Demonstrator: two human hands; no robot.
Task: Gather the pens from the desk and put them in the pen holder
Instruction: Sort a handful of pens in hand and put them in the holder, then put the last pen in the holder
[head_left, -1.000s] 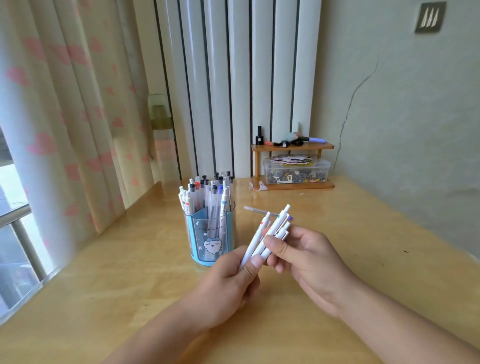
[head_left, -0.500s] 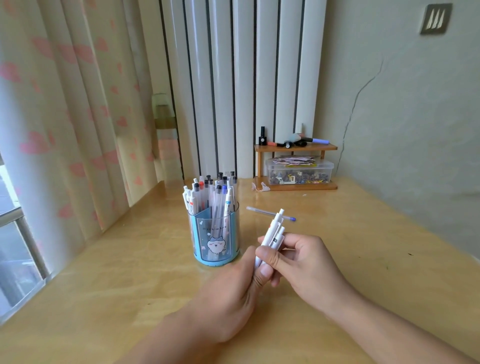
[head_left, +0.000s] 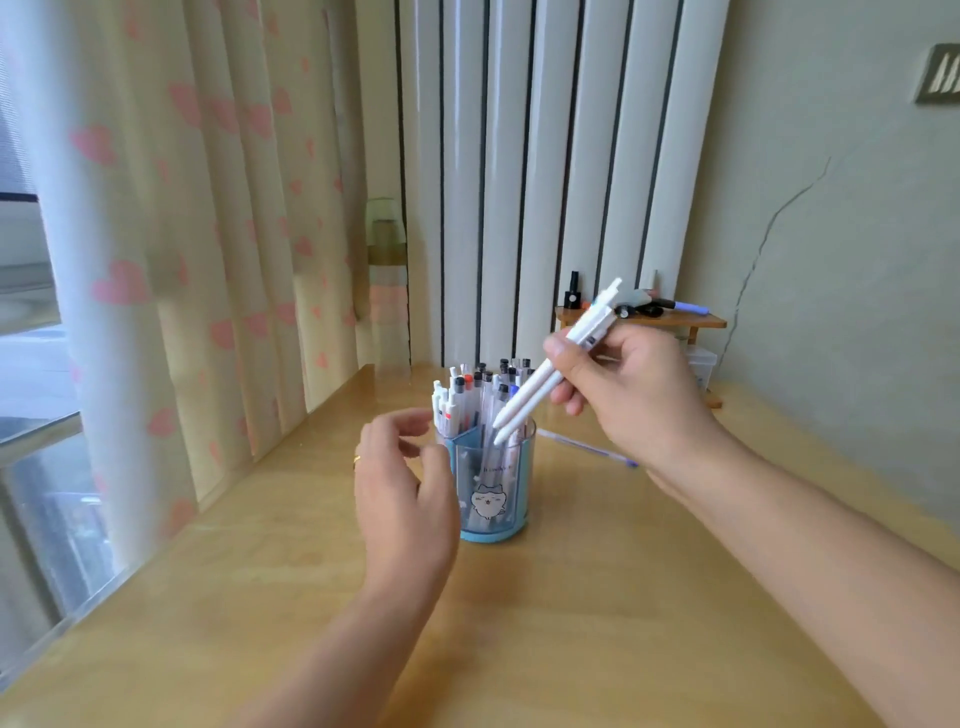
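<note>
right hand (head_left: 631, 387) lifted white pens (head_left: 550, 370) from left hand, pinching them tips-down over pen holder (head_left: 493, 483) | left hand (head_left: 402, 486) empty, fingers loosely spread beside holder | blue-capped pen (head_left: 587, 448) on desk (head_left: 260, 623) behind holder

The right hand (head_left: 631, 395) grips a small bundle of white pens (head_left: 550, 366), tilted with their tips down just over the rim of the blue pen holder (head_left: 493, 488), which stands on the wooden table (head_left: 571, 623) already crowded with upright pens. The left hand (head_left: 402, 483) hovers with loosely curled, empty fingers beside the holder's left side. One clear pen (head_left: 587, 448) with a blue end lies on the table behind the holder, under the right wrist.
</note>
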